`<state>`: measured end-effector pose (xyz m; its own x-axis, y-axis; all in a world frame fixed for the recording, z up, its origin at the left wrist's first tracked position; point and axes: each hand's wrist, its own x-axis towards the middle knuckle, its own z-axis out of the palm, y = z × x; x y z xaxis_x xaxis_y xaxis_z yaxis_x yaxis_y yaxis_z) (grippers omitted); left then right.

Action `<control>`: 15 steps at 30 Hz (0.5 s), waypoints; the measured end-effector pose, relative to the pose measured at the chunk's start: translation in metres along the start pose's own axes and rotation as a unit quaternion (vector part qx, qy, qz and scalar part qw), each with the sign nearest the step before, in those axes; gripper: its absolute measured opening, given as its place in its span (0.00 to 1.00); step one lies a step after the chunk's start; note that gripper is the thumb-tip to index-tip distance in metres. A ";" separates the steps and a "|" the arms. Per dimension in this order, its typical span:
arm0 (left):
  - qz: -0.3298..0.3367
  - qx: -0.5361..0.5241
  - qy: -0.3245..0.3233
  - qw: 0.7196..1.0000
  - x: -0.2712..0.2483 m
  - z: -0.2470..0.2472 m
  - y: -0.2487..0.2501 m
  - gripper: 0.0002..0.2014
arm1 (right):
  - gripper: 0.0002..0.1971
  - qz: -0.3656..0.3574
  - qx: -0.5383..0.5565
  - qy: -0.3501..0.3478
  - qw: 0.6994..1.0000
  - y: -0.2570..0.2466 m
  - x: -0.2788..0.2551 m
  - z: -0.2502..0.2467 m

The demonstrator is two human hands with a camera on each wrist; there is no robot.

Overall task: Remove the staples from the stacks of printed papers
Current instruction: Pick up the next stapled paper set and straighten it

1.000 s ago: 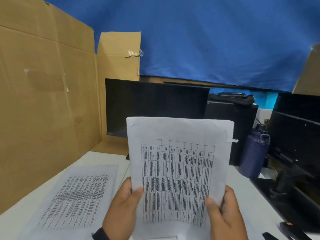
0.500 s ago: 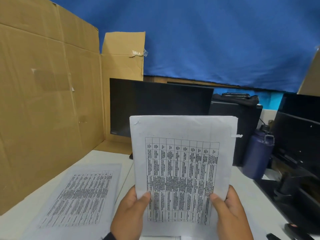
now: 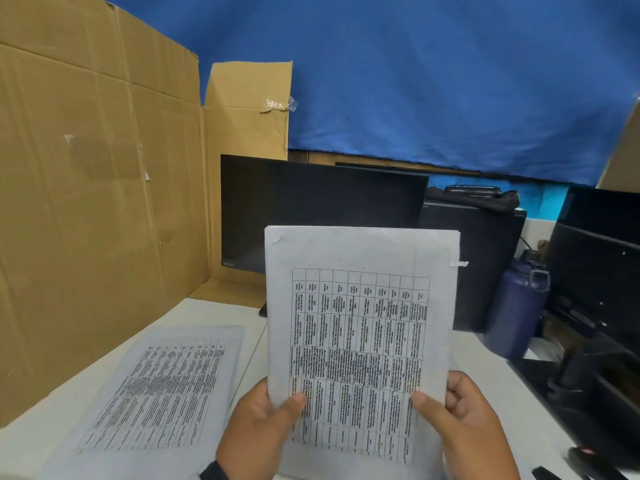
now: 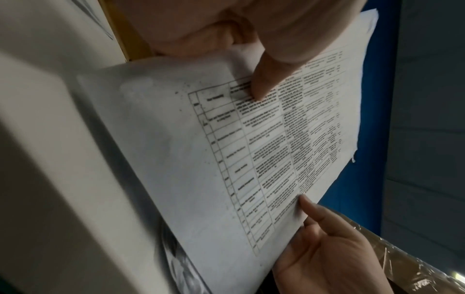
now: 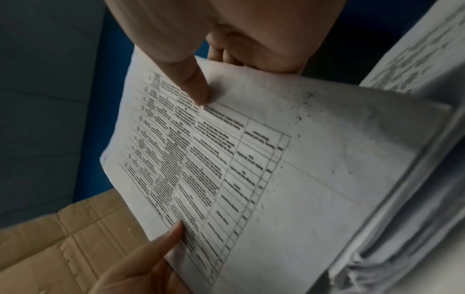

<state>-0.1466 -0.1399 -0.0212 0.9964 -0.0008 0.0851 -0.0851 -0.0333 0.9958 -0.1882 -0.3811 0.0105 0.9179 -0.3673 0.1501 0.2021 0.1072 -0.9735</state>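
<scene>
Holding a white stapled stack of printed table papers [image 3: 360, 327] upright above the white desk [image 3: 221, 313].
Left hand [image 3: 258, 431] and right hand [image 3: 464, 420] are pinching its near corners, thumbs in front; another printed sheet [image 3: 159, 386] is lying flat at left.

Blue cloth backdrop [image 3: 450, 81]; cardboard panels [image 3: 97, 202] at left; dark monitor [image 3: 318, 206] behind white table [image 3: 207, 313]; purple bottle [image 3: 516, 306] right.

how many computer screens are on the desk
2 at least: one dark monitor behind the held papers, another at the far right edge, partly cut off. Others may be hidden.
</scene>
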 end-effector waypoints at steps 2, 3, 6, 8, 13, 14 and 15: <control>0.007 -0.010 -0.007 1.000 0.000 -0.002 0.005 0.10 | 0.30 0.010 0.012 -0.019 1.000 -0.001 -0.001 -0.001; 0.011 -0.016 -0.010 1.000 0.000 -0.002 0.008 0.10 | 0.30 0.005 0.009 -0.018 1.000 -0.003 -0.002 -0.001; 0.020 -0.051 -0.014 0.998 0.000 -0.001 0.013 0.10 | 0.10 -0.015 -0.028 -0.008 0.999 -0.009 -0.002 0.000; 0.018 -0.073 -0.013 0.997 -0.001 0.001 0.010 0.11 | 0.13 -0.037 -0.066 -0.010 0.997 -0.008 -0.001 -0.001; -0.045 -0.131 -0.008 0.990 -0.003 0.014 -0.010 0.20 | 0.15 -0.035 -0.122 0.006 0.992 0.014 -0.005 0.005; -0.048 -0.131 -0.010 0.990 -0.002 0.015 -0.014 0.21 | 0.15 -0.031 -0.117 0.009 0.993 0.017 -0.006 0.005; -0.049 -0.128 -0.010 0.990 -0.002 0.016 -0.017 0.20 | 0.15 -0.025 -0.114 0.012 0.993 0.018 -0.007 0.006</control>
<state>-0.1470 -0.1550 -0.0384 0.9995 -0.0301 -0.0114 0.0177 0.2208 0.9752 -0.1887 -0.3717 -0.0069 0.9000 -0.3882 0.1981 0.1627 -0.1224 -0.9790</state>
